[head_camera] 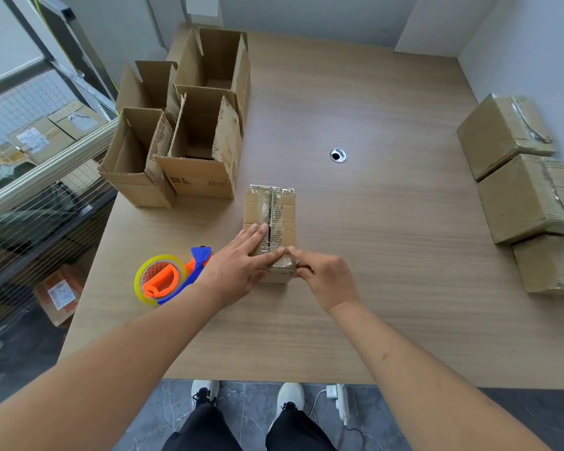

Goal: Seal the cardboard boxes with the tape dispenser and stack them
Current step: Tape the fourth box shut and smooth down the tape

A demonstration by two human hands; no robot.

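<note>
A small closed cardboard box (280, 209) lies in the middle of the wooden table (388, 222), with clear tape running along its top seam. My left hand (238, 268) lies flat on the box's near end, fingers spread over the tape. My right hand (326, 278) touches the near end of the box with thumb and fingers, pressing the tape down over the edge. The tape dispenser (170, 276), orange and blue with a yellowish roll, rests on the table just left of my left hand; nobody holds it.
Several open empty boxes (189, 125) stand at the table's far left. Three sealed boxes (518, 190) lie in a row along the right edge by the wall. A cable hole (338, 155) is in the tabletop. Wire shelving (30, 157) stands to the left.
</note>
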